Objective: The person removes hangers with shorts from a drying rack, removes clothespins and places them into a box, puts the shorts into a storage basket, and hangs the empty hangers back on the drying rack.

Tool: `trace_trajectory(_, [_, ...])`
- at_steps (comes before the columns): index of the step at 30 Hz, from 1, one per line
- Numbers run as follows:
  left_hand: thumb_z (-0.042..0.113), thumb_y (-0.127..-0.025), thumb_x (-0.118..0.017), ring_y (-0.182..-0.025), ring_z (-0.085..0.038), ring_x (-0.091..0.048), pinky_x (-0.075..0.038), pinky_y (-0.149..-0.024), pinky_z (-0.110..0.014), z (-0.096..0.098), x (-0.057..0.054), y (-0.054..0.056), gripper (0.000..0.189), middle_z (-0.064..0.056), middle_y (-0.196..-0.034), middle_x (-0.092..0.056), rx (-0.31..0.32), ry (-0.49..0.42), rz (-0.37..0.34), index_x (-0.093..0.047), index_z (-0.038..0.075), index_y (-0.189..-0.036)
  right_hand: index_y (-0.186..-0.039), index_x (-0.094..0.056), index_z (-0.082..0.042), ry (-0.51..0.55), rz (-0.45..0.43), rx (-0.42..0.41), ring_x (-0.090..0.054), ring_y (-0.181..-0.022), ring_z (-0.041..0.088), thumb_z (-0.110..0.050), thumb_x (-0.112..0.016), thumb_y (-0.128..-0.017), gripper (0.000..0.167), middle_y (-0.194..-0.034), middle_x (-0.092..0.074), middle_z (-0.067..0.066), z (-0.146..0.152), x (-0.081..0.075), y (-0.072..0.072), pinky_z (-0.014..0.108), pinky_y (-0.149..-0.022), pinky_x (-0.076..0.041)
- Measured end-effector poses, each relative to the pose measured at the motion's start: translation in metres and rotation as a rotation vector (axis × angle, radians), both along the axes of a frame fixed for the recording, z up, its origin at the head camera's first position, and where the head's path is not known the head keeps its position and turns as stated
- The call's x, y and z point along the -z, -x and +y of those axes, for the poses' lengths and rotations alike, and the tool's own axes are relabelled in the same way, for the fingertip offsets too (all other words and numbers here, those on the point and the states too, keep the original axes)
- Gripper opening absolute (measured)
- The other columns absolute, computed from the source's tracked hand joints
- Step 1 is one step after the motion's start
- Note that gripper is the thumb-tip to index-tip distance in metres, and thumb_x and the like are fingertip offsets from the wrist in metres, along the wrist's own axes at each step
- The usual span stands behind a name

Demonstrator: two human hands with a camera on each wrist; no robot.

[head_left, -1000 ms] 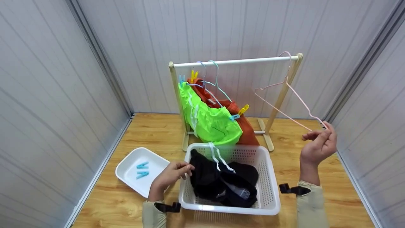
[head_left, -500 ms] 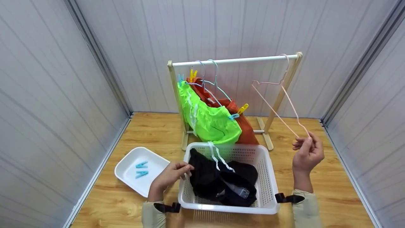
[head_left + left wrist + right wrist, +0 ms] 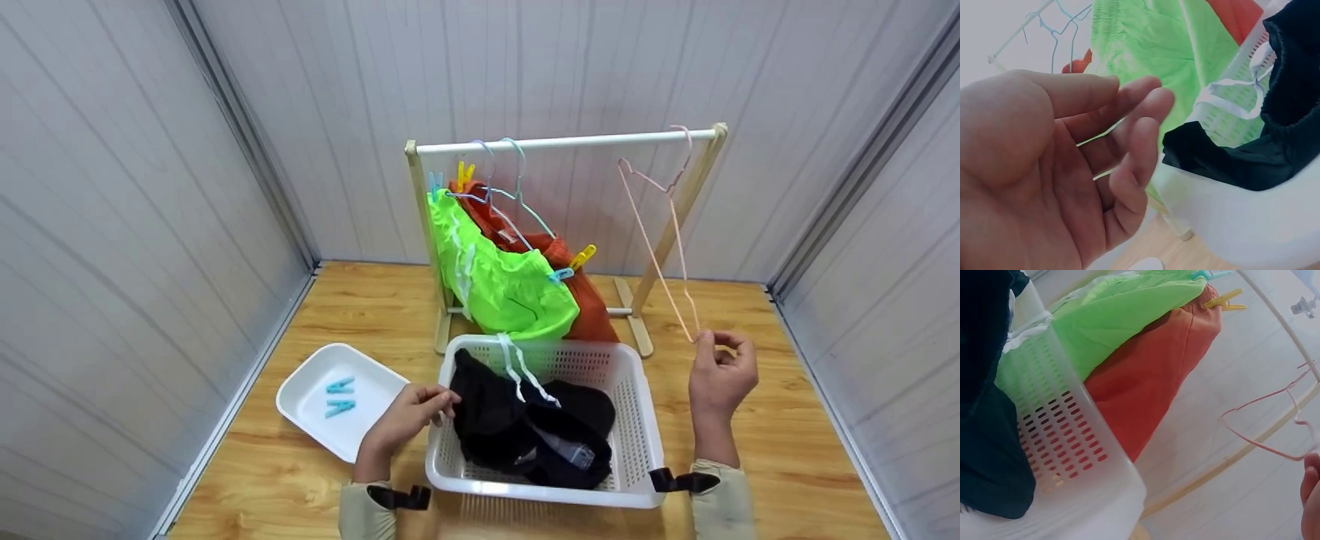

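A pink wire hanger (image 3: 671, 187) hangs by its hook near the right end of the rack's white bar (image 3: 592, 140). My right hand (image 3: 721, 379) pinches the hanger's lower corner between thumb and finger; the right wrist view shows the fingertips at the edge beside the hanger (image 3: 1268, 449). Over the left rim of the white basket (image 3: 540, 495) is my left hand (image 3: 409, 416), its fingers loosely bent. Nothing lies in its grasp in the left wrist view. Close to those fingertips, a black garment (image 3: 487, 420) with a white drawstring (image 3: 517, 367) lies heaped in the basket.
Green shorts (image 3: 517, 300) and a rust-red garment (image 3: 596, 311) hang on the rack's left half, held by blue and yellow clothespins (image 3: 583, 256). A white tray (image 3: 306, 390) with blue clothespins (image 3: 340, 385) stands left of the basket. Panel walls enclose the wooden floor.
My right hand has moved left and down with the hanger's corner, and the hanger has swung round on the bar so it looks narrower. My left hand has stayed put.
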State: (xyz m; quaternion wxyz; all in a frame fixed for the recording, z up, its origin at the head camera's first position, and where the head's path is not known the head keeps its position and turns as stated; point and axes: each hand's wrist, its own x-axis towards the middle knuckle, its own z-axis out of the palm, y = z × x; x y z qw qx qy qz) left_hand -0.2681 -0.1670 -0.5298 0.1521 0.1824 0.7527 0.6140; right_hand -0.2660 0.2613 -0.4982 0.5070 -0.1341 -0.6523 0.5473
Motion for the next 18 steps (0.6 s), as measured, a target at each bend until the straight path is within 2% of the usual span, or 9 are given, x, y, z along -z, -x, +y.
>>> trace_trajectory(4, [0.011,-0.103,-0.048,-0.074,-0.025,-0.057,-0.045,-0.064,-0.026,0.002,0.02,0.0,0.03,-0.025,-0.085,-0.063,-0.072,-0.073,0.008,-0.063,-0.016,-0.106,-0.085,-0.059,0.013,-0.01,-0.028,0.045,-0.044,-0.051,0.005,0.001,-0.066,-0.087,0.014,-0.079,-0.06,0.012,-0.013,-0.007,-0.011,0.015,-0.048,-0.035])
trace_trajectory(9, [0.014,-0.102,-0.051,-0.07,-0.017,-0.055,-0.047,-0.062,-0.024,0.013,0.029,-0.005,0.032,-0.017,-0.078,-0.063,-0.171,-0.119,0.039,-0.063,-0.016,-0.104,-0.085,-0.062,0.012,-0.015,-0.062,0.028,-0.048,-0.057,0.006,-0.002,-0.067,-0.087,0.014,-0.076,-0.06,0.008,-0.023,0.001,-0.01,0.017,-0.054,-0.039])
trace_trajectory(11, [0.014,-0.102,-0.051,-0.068,-0.016,-0.054,-0.046,-0.061,-0.023,0.019,0.028,-0.009,0.031,-0.014,-0.075,-0.062,-0.211,-0.125,0.057,-0.064,-0.014,-0.102,-0.085,-0.065,0.009,-0.057,-0.107,-0.023,-0.05,-0.059,0.005,-0.003,-0.067,-0.088,0.012,-0.076,-0.061,0.007,-0.03,0.006,-0.008,0.016,-0.056,-0.041])
trace_trajectory(13, [0.012,-0.102,-0.051,-0.067,-0.018,-0.054,-0.045,-0.059,-0.023,0.025,0.022,-0.013,0.028,-0.015,-0.074,-0.061,-0.247,-0.124,0.075,-0.066,-0.011,-0.1,-0.086,-0.067,0.007,-0.109,-0.152,-0.1,-0.053,-0.06,0.005,-0.003,-0.067,-0.087,0.009,-0.077,-0.064,0.007,-0.039,0.007,-0.008,0.015,-0.056,-0.042])
trace_trajectory(15, [0.008,-0.101,-0.051,-0.066,-0.023,-0.054,-0.044,-0.058,-0.023,0.031,0.013,-0.017,0.024,-0.018,-0.074,-0.061,-0.271,-0.117,0.101,-0.067,-0.009,-0.098,-0.087,-0.069,0.004,-0.162,-0.19,-0.178,-0.056,-0.061,0.005,-0.002,-0.067,-0.087,0.007,-0.078,-0.067,0.009,-0.051,0.006,-0.008,0.015,-0.056,-0.044])
trace_trajectory(18, [0.004,-0.1,-0.051,-0.066,-0.032,-0.054,-0.043,-0.058,-0.023,0.038,-0.003,-0.021,0.021,-0.025,-0.075,-0.06,-0.297,-0.092,0.141,-0.067,-0.008,-0.097,-0.088,-0.071,0.001,-0.229,-0.198,-0.259,-0.06,-0.066,0.007,-0.002,-0.069,-0.086,0.004,-0.079,-0.069,0.009,-0.067,0.002,-0.005,0.016,-0.055,-0.046])
